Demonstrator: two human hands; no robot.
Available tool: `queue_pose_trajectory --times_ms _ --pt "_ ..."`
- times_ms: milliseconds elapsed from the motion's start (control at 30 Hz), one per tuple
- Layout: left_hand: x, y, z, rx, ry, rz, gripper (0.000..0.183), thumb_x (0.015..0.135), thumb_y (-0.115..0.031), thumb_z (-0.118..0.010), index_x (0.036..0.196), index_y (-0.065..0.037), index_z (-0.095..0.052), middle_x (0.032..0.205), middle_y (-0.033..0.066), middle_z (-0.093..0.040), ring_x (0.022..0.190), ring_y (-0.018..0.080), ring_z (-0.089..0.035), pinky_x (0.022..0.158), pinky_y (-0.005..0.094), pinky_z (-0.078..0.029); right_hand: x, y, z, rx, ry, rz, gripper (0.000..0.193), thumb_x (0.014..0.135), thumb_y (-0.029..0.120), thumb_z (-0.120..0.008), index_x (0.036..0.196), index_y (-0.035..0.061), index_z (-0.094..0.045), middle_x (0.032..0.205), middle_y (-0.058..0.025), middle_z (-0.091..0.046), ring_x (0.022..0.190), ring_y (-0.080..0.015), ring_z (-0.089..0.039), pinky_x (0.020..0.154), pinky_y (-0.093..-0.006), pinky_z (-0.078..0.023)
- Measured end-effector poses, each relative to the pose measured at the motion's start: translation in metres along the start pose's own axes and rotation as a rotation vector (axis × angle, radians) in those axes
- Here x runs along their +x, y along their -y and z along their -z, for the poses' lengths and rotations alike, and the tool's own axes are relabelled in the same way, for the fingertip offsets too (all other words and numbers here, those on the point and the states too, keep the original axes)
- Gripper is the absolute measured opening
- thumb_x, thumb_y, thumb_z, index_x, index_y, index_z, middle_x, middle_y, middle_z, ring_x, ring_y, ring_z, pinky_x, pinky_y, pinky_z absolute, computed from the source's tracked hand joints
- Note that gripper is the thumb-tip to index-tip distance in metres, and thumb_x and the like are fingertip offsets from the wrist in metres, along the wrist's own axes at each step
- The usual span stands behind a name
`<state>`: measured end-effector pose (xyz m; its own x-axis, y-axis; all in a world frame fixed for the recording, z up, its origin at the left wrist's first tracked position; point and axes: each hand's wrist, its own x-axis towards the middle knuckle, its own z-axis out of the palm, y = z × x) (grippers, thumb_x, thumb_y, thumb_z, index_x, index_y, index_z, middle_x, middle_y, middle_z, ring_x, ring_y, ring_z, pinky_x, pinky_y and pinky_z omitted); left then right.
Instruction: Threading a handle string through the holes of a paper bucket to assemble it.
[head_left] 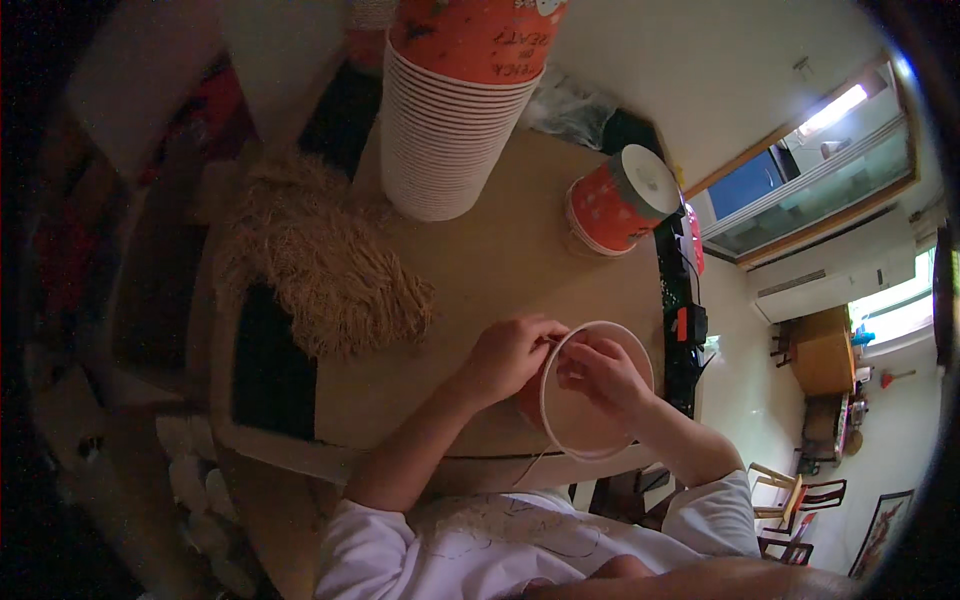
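A paper bucket (590, 445) with a white rim is tilted with its mouth toward me at the table's near edge. My left hand (508, 358) is closed at the bucket's far left rim, its fingertips pinched against the wall from outside. Inside the mouth, my right hand (610, 378) has its fingers curled together near the same spot; whatever they hold is too small to make out. A thin tan cord (532, 468) hangs below the bucket's left side. To the left lies a heap of tan cords (335, 265).
A tall stack of nested paper buckets (450, 130), orange at the top, stands at the far middle. Several shorter orange buckets (615, 205) are stacked upside down at right. Clear plastic wrap (570, 108) lies behind. A black device (692, 322) with wires sits along the table's right edge.
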<state>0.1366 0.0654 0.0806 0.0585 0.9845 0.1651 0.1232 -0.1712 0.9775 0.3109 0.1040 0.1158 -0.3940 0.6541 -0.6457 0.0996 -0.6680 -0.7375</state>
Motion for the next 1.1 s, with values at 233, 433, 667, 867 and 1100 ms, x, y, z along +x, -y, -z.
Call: queue_pose_trajectory --times_ms 233,433,667,867,1100 --pt "0.0 0.007 -0.004 0.146 -0.051 0.039 0.009 0.083 -0.007 -0.056 0.09 -0.002 -0.06 0.082 0.0097 -0.063 0.077 0.0196 -0.061 0.068 0.0305 -0.048 -0.01 -0.001 0.001 -0.038 -0.017 0.04 0.018 0.09 0.018 -0.054 0.1 0.004 -0.055 0.086 -0.0028 -0.057 0.078 -0.0123 -0.056 0.068 -0.0262 -0.048" --pt "0.0 0.006 0.006 -0.179 -0.084 0.237 0.01 0.086 -0.01 -0.053 0.087 0.0 -0.054 0.072 0.008 -0.061 0.066 0.0146 -0.06 0.056 0.0282 -0.047 -0.084 0.022 0.0 -0.46 0.162 0.269 0.017 0.082 0.005 -0.06 0.098 0.0031 -0.054 0.086 -0.0035 -0.056 0.073 -0.0137 -0.056 0.066 -0.0272 -0.047" --pt "0.003 0.016 0.008 -0.463 0.077 0.419 0.015 0.087 -0.013 -0.053 0.097 -0.002 -0.051 0.071 0.0057 -0.058 0.057 0.0128 -0.056 0.053 0.0272 -0.047 -0.089 0.008 -0.087 -1.376 0.674 1.103 0.03 0.076 0.006 -0.064 0.104 0.0055 -0.054 0.093 -0.0107 -0.053 0.084 -0.0273 -0.054 0.068 -0.0335 -0.049" --pt "0.009 0.022 0.023 -0.407 0.15 0.423 0.015 0.088 -0.015 -0.049 0.092 -0.001 -0.052 0.071 0.0066 -0.058 0.055 0.0136 -0.056 0.049 0.0248 -0.046 -0.045 0.03 -0.111 -1.492 0.485 0.992 0.024 0.074 0.013 -0.06 0.097 0.0065 -0.058 0.093 -0.0122 -0.054 0.085 -0.0273 -0.056 0.069 -0.0366 -0.048" --pt "0.002 0.007 0.014 -0.564 -0.023 0.466 0.011 0.086 -0.016 -0.052 0.089 -0.005 -0.052 0.068 0.001 -0.053 0.058 0.0076 -0.05 0.047 0.0229 -0.038 0.018 0.084 -0.048 -1.681 0.222 0.646 0.01 0.08 0.013 -0.06 0.082 0.0029 -0.06 0.079 -0.0066 -0.06 0.07 -0.0177 -0.06 0.063 -0.0298 -0.047"
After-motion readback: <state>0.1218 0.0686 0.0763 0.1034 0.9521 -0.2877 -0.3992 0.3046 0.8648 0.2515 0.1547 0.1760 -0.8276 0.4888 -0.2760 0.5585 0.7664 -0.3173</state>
